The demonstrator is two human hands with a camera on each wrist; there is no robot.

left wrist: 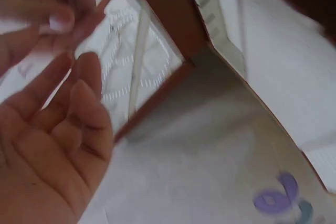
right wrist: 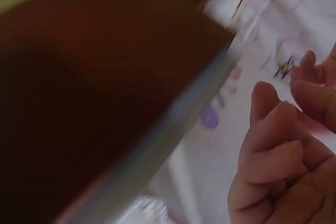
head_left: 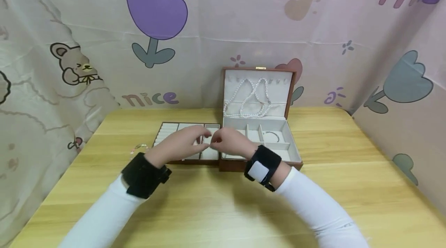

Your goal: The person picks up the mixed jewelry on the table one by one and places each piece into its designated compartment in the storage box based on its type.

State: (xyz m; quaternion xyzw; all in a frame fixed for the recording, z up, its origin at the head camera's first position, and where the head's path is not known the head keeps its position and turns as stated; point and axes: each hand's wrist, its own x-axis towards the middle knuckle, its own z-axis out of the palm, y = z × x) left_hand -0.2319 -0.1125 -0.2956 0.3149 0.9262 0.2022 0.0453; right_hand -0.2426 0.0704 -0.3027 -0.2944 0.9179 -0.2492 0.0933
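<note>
Over the seam between a shallow jewellery tray (head_left: 191,159) and an open jewellery box (head_left: 294,155), two hands meet almost fingertip to fingertip. The left hand (head_left: 184,141) reaches in from the left, its fingers loosely bent and a gap showing between thumb and forefinger. Opposite it, the right hand (head_left: 233,141) has its fingers bent inward with the tips close together; I cannot tell whether a small thing is between them. In the left wrist view the left palm (left wrist: 47,156) faces the camera. The right wrist view shows the curled right fingers (right wrist: 273,150).
Pearl necklaces (head_left: 254,102) hang inside the box's raised lid (head_left: 290,85). A thin bracelet (head_left: 272,136) lies in a compartment of the box. Left of the tray, a beaded bracelet (head_left: 139,146) rests on the wooden table (head_left: 209,209). Printed cloth (head_left: 216,15) hangs behind.
</note>
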